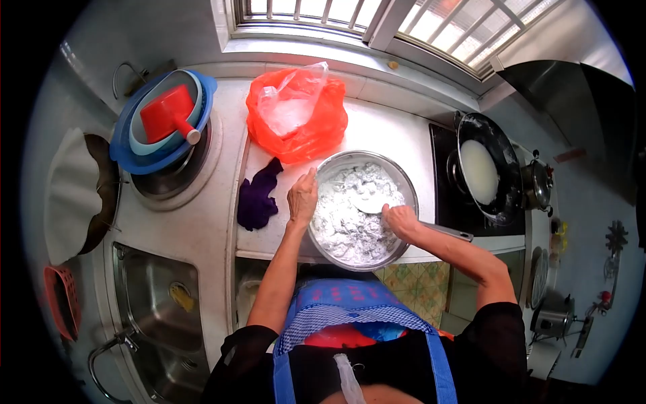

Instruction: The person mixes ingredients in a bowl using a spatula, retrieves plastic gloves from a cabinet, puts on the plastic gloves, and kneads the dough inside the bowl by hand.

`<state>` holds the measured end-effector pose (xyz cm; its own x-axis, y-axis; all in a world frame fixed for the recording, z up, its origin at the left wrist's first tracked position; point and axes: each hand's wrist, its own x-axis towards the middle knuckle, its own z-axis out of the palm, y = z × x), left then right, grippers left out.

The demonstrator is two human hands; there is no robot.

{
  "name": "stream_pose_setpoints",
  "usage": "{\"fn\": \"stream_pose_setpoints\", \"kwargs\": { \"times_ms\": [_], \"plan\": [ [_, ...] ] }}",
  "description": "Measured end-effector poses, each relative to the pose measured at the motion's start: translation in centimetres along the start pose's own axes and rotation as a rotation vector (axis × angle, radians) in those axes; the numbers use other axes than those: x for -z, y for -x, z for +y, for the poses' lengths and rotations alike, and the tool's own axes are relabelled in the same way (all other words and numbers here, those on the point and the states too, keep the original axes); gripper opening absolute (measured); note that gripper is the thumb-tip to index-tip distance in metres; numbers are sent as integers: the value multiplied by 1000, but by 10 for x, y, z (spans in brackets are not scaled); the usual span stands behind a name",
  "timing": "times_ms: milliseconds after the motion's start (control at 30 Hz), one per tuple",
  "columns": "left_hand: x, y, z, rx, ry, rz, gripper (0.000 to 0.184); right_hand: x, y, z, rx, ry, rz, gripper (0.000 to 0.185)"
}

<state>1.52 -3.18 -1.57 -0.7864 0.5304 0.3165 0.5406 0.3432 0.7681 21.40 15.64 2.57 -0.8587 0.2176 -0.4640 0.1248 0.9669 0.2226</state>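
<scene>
A large metal bowl [412, 195] at the counter's front edge holds white, floury, lumpy dough [350, 232]. My left hand [303, 196] is closed on the bowl's left rim, thumb up. Inside the bowl's right half, my right hand [401, 221] is closed around a large spoon [370, 204], whose pale head rests in the flour mixture. A grey handle [447, 232] with a hole at its end sticks out past the bowl under my right wrist; its join is hidden. Just left of the bowl lies a dark purple cloth [258, 195].
Behind the bowl stands a red plastic bag [296, 114] with white contents. A black wok [494, 175] with whitish liquid sits on the stove [444, 161] at right, beside a lidded pot [537, 185]. Stacked basins [124, 145] and a sink [158, 269] are at left.
</scene>
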Motion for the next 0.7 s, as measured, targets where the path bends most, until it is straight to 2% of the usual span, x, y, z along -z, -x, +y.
{"fn": "stream_pose_setpoints", "kwargs": {
  "times_ms": [167, 233, 367, 533, 700],
  "plan": [
    [-4, -1, 1, 8, 43, 19, 36, 4, 51, -20, 0, -312, 42, 14],
    [-4, 1, 3, -10, 55, 31, 37, 5, 58, -34, -4, -401, 155, 9],
    [-3, 6, 5, -6, 15, 5, 40, 42, 73, -46, -83, -550, 137, 16],
    [1, 9, 9, -19, 47, 15, 40, 48, 79, -22, -367, -485, 195, 18],
    [3, 9, 11, 6, 1, -10, 42, 20, 74, 0, -539, -490, 117, 16]
  ]
}}
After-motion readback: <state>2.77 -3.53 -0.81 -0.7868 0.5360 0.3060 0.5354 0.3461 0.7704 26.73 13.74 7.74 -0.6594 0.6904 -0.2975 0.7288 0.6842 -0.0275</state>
